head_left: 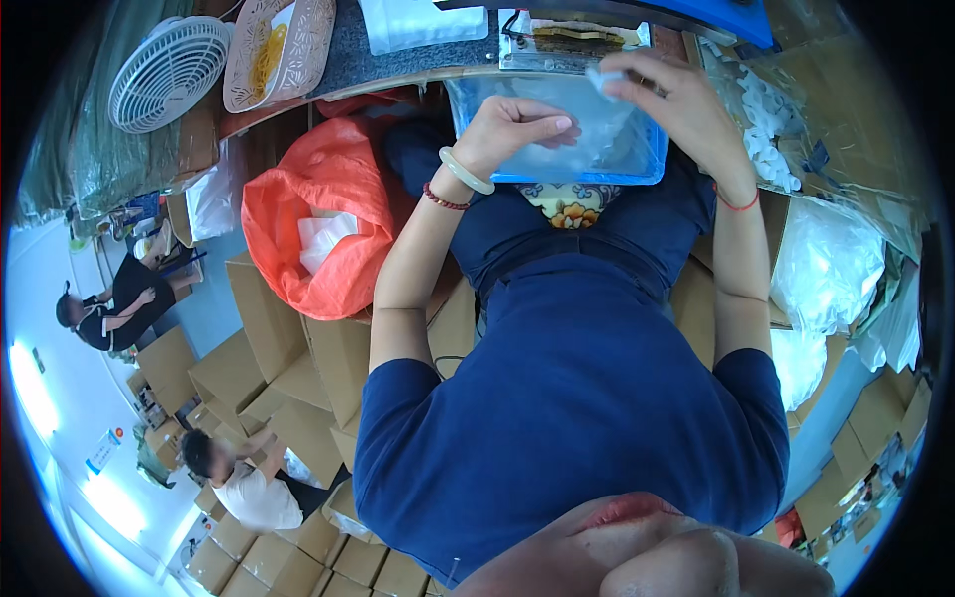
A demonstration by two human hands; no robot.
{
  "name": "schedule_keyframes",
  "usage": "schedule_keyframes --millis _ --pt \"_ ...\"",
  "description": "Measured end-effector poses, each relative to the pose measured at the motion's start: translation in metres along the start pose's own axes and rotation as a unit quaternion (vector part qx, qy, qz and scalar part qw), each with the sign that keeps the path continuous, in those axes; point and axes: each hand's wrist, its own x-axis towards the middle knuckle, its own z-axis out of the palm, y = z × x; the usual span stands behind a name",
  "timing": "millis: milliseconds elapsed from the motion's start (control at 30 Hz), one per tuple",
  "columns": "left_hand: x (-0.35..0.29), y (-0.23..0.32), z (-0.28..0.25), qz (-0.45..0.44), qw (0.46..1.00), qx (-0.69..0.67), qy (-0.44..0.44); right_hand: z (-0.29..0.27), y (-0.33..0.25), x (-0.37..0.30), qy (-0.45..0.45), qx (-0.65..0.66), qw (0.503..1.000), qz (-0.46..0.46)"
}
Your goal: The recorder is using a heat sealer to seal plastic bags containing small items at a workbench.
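Blue tray (557, 177) sits in the lap; left hand (512, 127) rests curled on it, right hand (676, 99) pinches a small clear bag (604, 78).

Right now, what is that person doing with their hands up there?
A person in a dark blue shirt sits with a blue tray on their lap. The right hand pinches a small clear plastic piece above the tray. The left hand, with a pale bangle on its wrist, rests curled on the tray's clear plastic. An orange bag sits among cardboard boxes to their left.
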Motion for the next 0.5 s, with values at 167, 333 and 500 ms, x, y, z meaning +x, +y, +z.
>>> schedule_keyframes --millis 167,333,500 --pt "0.006 -0.008 0.002 0.048 0.994 0.047 0.091 0.012 0.016 -0.005 0.107 0.075 0.991 0.040" --pt "0.008 -0.007 0.005 0.048 0.981 0.150 0.115 0.017 0.012 -0.003 0.106 0.029 0.993 0.031" --pt "0.002 -0.003 0.000 0.029 0.992 0.119 0.033 -0.005 0.022 0.006 -0.030 -0.054 0.992 -0.114"
